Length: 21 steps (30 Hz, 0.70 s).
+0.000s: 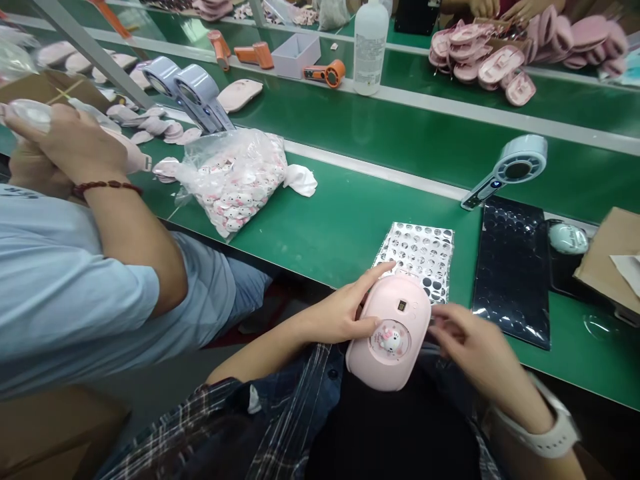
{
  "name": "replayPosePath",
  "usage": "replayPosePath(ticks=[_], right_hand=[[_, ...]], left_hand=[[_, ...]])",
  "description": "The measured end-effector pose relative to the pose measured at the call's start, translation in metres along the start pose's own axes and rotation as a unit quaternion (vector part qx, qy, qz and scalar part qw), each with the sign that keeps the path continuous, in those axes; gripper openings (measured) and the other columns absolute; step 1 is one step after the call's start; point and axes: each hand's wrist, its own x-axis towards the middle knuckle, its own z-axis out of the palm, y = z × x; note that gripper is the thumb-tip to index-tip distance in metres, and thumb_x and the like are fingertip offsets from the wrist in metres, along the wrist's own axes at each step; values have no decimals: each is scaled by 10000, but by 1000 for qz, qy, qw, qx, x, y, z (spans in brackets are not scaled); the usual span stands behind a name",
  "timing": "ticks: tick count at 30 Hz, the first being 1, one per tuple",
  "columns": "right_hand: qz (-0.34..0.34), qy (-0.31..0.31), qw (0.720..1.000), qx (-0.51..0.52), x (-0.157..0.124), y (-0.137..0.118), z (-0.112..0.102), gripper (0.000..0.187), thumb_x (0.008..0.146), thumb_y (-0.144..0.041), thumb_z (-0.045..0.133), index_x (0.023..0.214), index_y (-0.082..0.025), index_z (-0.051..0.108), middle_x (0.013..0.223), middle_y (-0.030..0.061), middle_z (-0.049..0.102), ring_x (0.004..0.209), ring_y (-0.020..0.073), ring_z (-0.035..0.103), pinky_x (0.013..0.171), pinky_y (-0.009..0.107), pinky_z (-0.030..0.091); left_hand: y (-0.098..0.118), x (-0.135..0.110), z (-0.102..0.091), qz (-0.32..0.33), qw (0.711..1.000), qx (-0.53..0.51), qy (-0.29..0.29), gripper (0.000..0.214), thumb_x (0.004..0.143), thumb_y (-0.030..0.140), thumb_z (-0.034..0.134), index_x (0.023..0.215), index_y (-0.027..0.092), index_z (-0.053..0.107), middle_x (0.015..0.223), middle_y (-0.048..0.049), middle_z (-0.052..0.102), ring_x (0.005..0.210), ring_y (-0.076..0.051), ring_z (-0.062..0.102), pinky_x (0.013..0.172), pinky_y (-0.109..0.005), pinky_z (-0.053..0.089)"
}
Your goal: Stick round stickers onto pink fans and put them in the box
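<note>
A pink rounded device (387, 333) with a small cartoon-cat figure (389, 339) in its round window rests over my lap at the table's near edge. My left hand (345, 310) grips its left side, thumb by the figure and forefinger stretched along the top. My right hand (465, 343) sits at its right edge, fingers curled and blurred by motion; what they pinch cannot be made out. Just beyond the device lies a sheet of round stickers (423, 257).
A black sticker sheet (513, 267), a pale blue handheld fan (510, 167) and a cardboard box (613, 257) lie to the right. A plastic bag of cat figures (235, 180) lies left. A co-worker in a blue shirt (75, 287) works at the left. Pink shells (500, 53) pile up behind.
</note>
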Motion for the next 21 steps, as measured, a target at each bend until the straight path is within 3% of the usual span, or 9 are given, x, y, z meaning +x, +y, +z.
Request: replayPosePath(ticks=[3,8,12,17,21], right_hand=[[49,111,982,146,1,-13,-19,195,881,-369,726,973,-223,636,617,-2,639,513,163,629,501,265,550],[38,52,944,323,8,-26,-7,275,856,-351,799,936,-193,589,632,-31,597,457,108,567,438,221,490],[43,62,935,346,12,-23,5,263,848,-320,807,914,-175,599,742,-4,640,469,87,570,436,211,499],[24,75,930,360,12,-24,5,226,830,-281,819,878,-180,623,807,9,664,495,93,604,453,215,539],[28,92,938,333,8,-29,6,216,835,-282,813,881,-189,623,812,13,674,450,73,563,405,188,493]], left_hand=[[6,2,2,9,1000,10,-1,942,857,345,698,1644,252,189,1649,-137,325,1479,-348,389,1233,-495,313],[13,6,3,44,998,41,-1,848,862,326,678,1613,245,292,1631,-130,368,1466,-356,409,1229,-507,318],[16,6,3,46,997,61,1,837,865,322,667,1610,234,296,1620,-128,388,1461,-342,419,1228,-487,331],[16,7,3,41,996,80,-7,872,844,305,664,1613,200,268,1639,-132,353,1473,-331,402,1235,-472,330],[17,9,3,40,995,88,-14,860,845,293,653,1610,193,274,1640,-124,356,1483,-309,396,1245,-454,323]])
